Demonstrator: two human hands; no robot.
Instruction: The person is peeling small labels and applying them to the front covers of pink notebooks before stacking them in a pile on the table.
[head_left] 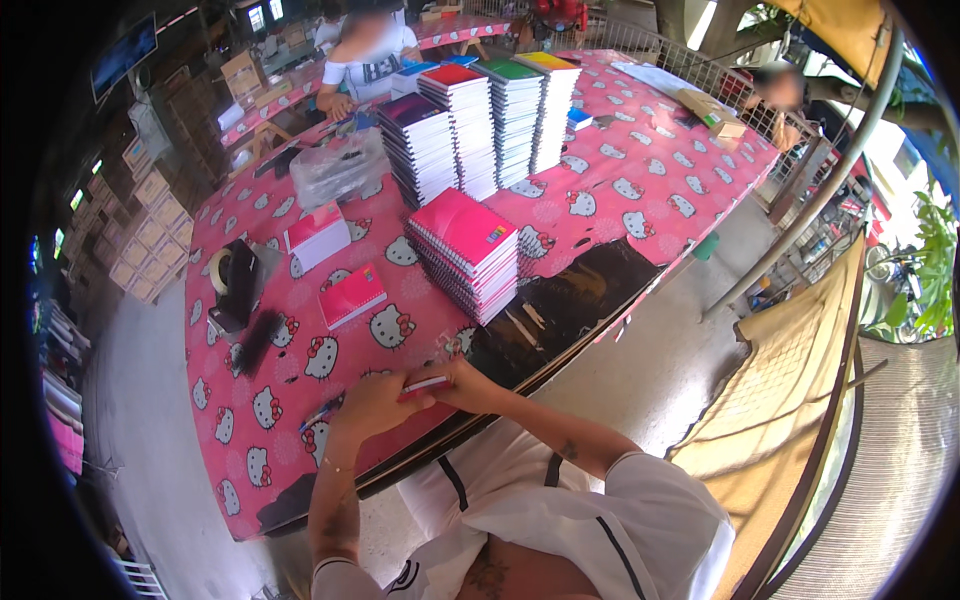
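At the table's near edge, my left hand (372, 404) and my right hand (468, 388) both close around a small pink notebook (428, 384), whose white page edges show between them. Beyond the hands lie a low pile of small pink notebooks (352, 297) and, farther back, another small pink pile (318, 235). A tall stack of pink spiral notebooks (465, 250) rises ahead of my right hand. Close to my left wrist, what look like pens (322, 412) rest on the cloth.
Taller spiral notebook stacks, purple (415, 150), red (458, 120), green (515, 120) and yellow (552, 110), stand farther back beside clear plastic (340, 170). A black tape dispenser (235, 285) sits left. The pink tablecloth (600, 190) is torn at the near right. Two people are beyond the table.
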